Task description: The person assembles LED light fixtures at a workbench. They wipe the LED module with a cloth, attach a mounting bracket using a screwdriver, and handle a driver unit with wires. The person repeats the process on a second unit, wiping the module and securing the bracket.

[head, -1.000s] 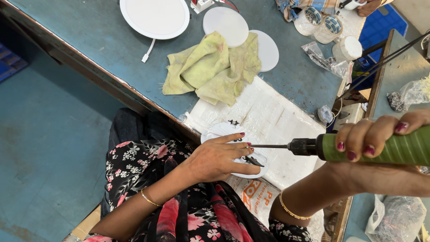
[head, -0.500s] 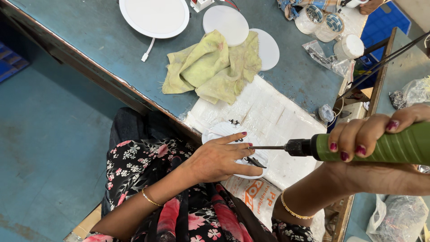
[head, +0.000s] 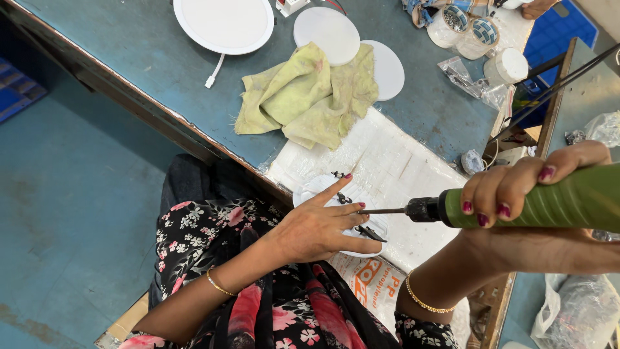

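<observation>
My left hand (head: 320,223) lies flat on a small round white lamp housing (head: 314,189) with black spring clips, pinning it to a white woven sack (head: 394,168) at the table's near edge. My right hand (head: 536,184) grips a green electric screwdriver (head: 549,203). The tool lies level, and its bit points left, with the tip at my left fingers over the housing.
On the blue table (head: 142,52) lie a yellow-green cloth (head: 310,97), a large round white panel light (head: 225,22) with a cable, two white discs (head: 326,32), tape rolls (head: 468,29) and plastic bags. Another person's hand (head: 536,8) shows at the far edge.
The screwdriver and my right hand have shifted slightly left toward the housing. My left hand stays put.
</observation>
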